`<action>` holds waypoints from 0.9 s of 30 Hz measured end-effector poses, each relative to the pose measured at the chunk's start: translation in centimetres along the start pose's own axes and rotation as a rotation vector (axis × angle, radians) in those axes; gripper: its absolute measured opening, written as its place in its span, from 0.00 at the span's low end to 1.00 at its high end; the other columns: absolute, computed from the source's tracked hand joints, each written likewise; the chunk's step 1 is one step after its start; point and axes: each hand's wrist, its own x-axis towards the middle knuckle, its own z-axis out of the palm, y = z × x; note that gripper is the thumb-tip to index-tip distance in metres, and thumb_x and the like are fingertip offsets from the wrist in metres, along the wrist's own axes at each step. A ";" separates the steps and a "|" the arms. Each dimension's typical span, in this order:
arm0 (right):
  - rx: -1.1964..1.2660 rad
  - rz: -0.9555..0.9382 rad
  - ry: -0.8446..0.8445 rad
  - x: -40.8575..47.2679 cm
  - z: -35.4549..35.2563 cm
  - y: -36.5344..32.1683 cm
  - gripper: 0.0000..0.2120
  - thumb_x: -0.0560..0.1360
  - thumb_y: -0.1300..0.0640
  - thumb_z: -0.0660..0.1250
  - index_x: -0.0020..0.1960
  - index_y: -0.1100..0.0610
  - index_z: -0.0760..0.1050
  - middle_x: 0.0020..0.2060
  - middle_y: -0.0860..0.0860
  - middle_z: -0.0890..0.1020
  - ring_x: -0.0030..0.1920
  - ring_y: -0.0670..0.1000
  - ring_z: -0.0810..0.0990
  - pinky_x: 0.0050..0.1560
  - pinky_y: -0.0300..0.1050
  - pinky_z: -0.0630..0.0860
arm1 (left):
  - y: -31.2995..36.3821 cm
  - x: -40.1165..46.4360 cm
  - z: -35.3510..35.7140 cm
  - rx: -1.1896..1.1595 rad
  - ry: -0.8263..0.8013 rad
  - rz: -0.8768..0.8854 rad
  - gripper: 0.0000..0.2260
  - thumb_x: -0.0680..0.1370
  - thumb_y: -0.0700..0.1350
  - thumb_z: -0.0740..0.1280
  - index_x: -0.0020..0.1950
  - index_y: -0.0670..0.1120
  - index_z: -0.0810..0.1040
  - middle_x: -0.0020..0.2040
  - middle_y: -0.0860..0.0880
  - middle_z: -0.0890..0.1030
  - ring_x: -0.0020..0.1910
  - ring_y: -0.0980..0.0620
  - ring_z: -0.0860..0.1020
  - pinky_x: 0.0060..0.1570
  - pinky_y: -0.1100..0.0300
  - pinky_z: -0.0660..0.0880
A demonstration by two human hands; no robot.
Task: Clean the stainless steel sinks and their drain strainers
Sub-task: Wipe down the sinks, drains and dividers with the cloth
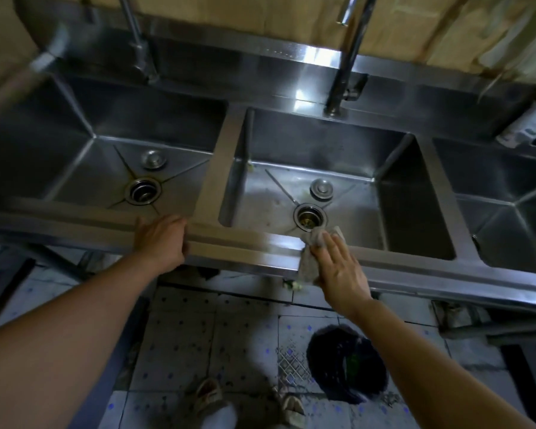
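Tiled floor [198, 335], pale with small blue dots, fills the nearest ground, with two shoes [211, 397] at the bottom edge and a dark round bin [347, 366] standing just right of them, below the right forearm. Between the shoes and the sink unit's front the floor lies open.

Above that runs the front rim [245, 239] of the stainless steel unit, a flat band from left to right. The left hand [163, 243] rests on this rim at the foot of the divider [220, 168] between the left and middle basins, fingers curled over the inner edge and gripping it. The right hand [338, 267] lies flat, fingers straight and spread, pressing a grey cloth [310, 258] onto the rim; the cloth drapes over both edges, its upper end reaching into the middle sink [260, 196] close to the drain.

In the middle sink the open drain [309, 215] sits near the front wall, and its strainer [321, 188] lies on the basin floor just behind it. That floor looks streaked, with small green scraps at the back left corner. The left sink [75, 168] shows the same pair: drain [143, 191] and strainer [153, 160] beyond it, apart. A third basin [508, 212] is cut off at the right.

Farthest back, two faucets [347, 57] rise from the rear ledge.
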 end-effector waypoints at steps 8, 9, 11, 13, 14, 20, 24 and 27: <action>-0.003 -0.200 -0.022 5.9 0.8 -13.6 0.36 0.79 0.55 0.62 0.79 0.56 0.43 0.78 0.56 0.44 0.77 0.58 0.41 0.76 0.49 0.42 | -1.9 1.0 0.1 0.004 0.016 0.107 0.17 0.61 0.54 0.74 0.42 0.54 0.68 0.49 0.53 0.76 0.52 0.49 0.76 0.54 0.51 0.63; 0.001 -0.217 -0.027 6.5 0.9 -15.0 0.36 0.79 0.55 0.61 0.79 0.56 0.43 0.78 0.57 0.44 0.77 0.58 0.41 0.76 0.50 0.42 | -2.0 1.1 0.2 -0.001 0.021 0.126 0.17 0.62 0.54 0.73 0.42 0.54 0.69 0.49 0.53 0.76 0.53 0.48 0.76 0.56 0.51 0.63; 0.010 -0.242 -0.038 7.5 0.9 -17.2 0.35 0.80 0.56 0.60 0.79 0.56 0.43 0.78 0.56 0.43 0.77 0.59 0.41 0.77 0.50 0.44 | -2.9 1.5 0.1 -0.029 -0.011 0.171 0.17 0.64 0.55 0.72 0.47 0.52 0.73 0.51 0.53 0.77 0.55 0.48 0.75 0.58 0.50 0.63; 0.003 -0.252 -0.050 7.9 0.9 -18.2 0.34 0.80 0.55 0.60 0.79 0.55 0.44 0.78 0.56 0.42 0.77 0.59 0.40 0.77 0.51 0.44 | -3.9 1.9 -0.6 -0.049 -0.092 0.215 0.23 0.63 0.59 0.73 0.55 0.53 0.75 0.55 0.53 0.77 0.56 0.48 0.75 0.58 0.50 0.63; -0.003 -0.255 -0.060 8.0 0.9 -18.4 0.35 0.79 0.54 0.60 0.79 0.54 0.44 0.78 0.56 0.42 0.77 0.59 0.39 0.77 0.51 0.43 | -4.6 2.1 -0.9 -0.054 -0.126 0.218 0.27 0.62 0.60 0.73 0.57 0.53 0.74 0.56 0.53 0.76 0.57 0.48 0.75 0.58 0.50 0.63; -0.035 -0.275 -0.100 8.3 1.1 -17.9 0.35 0.80 0.44 0.56 0.79 0.51 0.42 0.78 0.55 0.41 0.77 0.58 0.37 0.75 0.52 0.39 | -6.4 2.7 -1.6 -0.030 -0.172 0.137 0.25 0.58 0.62 0.75 0.48 0.55 0.72 0.52 0.52 0.78 0.53 0.48 0.75 0.49 0.52 0.62; 0.004 -0.247 -0.132 10.3 1.3 -18.1 0.31 0.81 0.40 0.48 0.78 0.49 0.40 0.77 0.54 0.39 0.76 0.57 0.33 0.74 0.50 0.35 | -6.0 3.9 -2.6 -0.096 -0.272 0.108 0.22 0.59 0.59 0.77 0.47 0.54 0.74 0.51 0.51 0.79 0.50 0.49 0.75 0.46 0.54 0.66; 0.043 -0.207 -0.160 13.3 1.3 -18.0 0.31 0.81 0.40 0.47 0.78 0.47 0.38 0.77 0.53 0.36 0.75 0.57 0.31 0.71 0.49 0.31 | -6.0 5.5 -2.9 -0.200 -0.276 0.054 0.31 0.64 0.60 0.75 0.65 0.53 0.72 0.64 0.50 0.75 0.60 0.47 0.74 0.56 0.53 0.71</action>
